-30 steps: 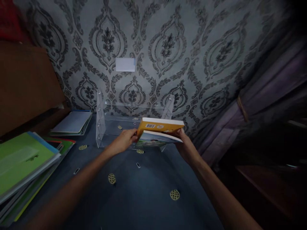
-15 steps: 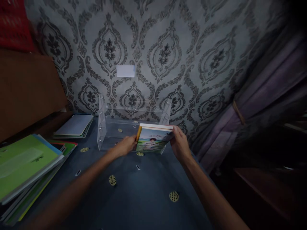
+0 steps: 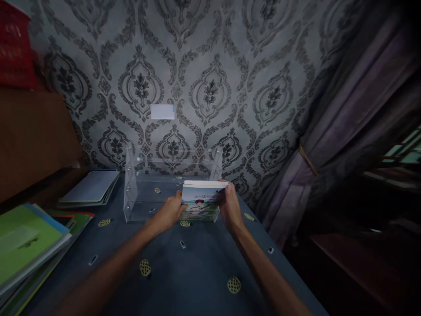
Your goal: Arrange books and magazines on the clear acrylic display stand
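Observation:
A book (image 3: pixel 201 202) with a picture of a person under a blue sky on its cover is held between both hands, its white page edge facing up. My left hand (image 3: pixel 173 208) grips its left side, and my right hand (image 3: pixel 230 205) is closed around the right side near the top corner. Right at the book stands a clear acrylic rack (image 3: pixel 130 193) with stepped tiers, against the wall. The book covers the right part of its lower tiers; whether it rests on a tier I cannot tell.
On the left lies a stack of green-covered books (image 3: pixel 26 250), with a smaller stack of books (image 3: pixel 88 188) behind it. A brown wooden cabinet (image 3: pixel 36 140) carries a red basket (image 3: pixel 15 48). A tied curtain (image 3: pixel 305 158) hangs beyond the right edge of the dark blue tablecloth (image 3: pixel 190 281).
The view has tilted up and turned slightly right. The book is now more squarely facing me, its yellow spine out of sight, and both hands still hold it at the rack.

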The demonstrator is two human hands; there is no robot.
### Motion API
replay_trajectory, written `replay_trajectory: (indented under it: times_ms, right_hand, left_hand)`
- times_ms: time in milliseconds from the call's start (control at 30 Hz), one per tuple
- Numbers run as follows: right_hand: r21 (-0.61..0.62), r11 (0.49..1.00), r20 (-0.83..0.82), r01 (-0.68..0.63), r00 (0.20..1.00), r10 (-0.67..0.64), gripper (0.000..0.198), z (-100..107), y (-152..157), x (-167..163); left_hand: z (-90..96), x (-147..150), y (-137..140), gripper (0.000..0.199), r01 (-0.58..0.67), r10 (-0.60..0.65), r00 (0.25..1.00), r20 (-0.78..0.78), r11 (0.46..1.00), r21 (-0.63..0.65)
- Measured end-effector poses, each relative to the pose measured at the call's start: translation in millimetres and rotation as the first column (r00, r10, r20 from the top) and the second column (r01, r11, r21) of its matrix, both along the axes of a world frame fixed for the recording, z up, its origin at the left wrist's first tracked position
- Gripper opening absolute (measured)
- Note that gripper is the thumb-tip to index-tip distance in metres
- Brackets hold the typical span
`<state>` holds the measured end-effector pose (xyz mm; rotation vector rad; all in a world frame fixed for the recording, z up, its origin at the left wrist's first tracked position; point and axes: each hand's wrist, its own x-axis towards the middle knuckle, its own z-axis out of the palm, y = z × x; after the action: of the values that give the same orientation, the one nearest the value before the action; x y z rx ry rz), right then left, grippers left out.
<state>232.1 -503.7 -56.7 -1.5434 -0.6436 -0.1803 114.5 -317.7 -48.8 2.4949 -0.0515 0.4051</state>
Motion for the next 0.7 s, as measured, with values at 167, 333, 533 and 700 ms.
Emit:
replay_trajectory:
  times_ms: [167, 333, 533, 700]
  right_hand:
    - [0.054, 0.995, 0.056, 0.084, 0.995, -0.087, 0.054, 0.9, 2.9, 0.6]
    - [0.119, 0.989, 0.033, 0.09, 0.995, -0.095, 0.05, 5.7, 7.4, 5.4]
    - [0.154, 0.984, -0.033, 0.088, 0.996, -0.084, 0.054, 10.4, 7.8, 3.0]
    - [0.18, 0.983, -0.083, 0.043, 0.996, -0.028, 0.053, 6.8, 1.4, -3.3]
  left_hand:
    - [0.5, 0.6, -3.5, 0.021, -0.065, 0.064, 0.997, -0.031, 0.997, -0.028]
    - [-2.1, 4.7, -8.1, 0.021, -0.103, 0.103, 0.994, -0.041, 0.995, -0.01]
    - [-3.1, -0.1, 0.3, 0.017, -0.039, 0.038, 0.999, -0.038, 0.999, -0.013]
    - [-1.7, -7.6, -0.1, 0.012, -0.052, 0.052, 0.999, -0.008, 0.999, 0.002]
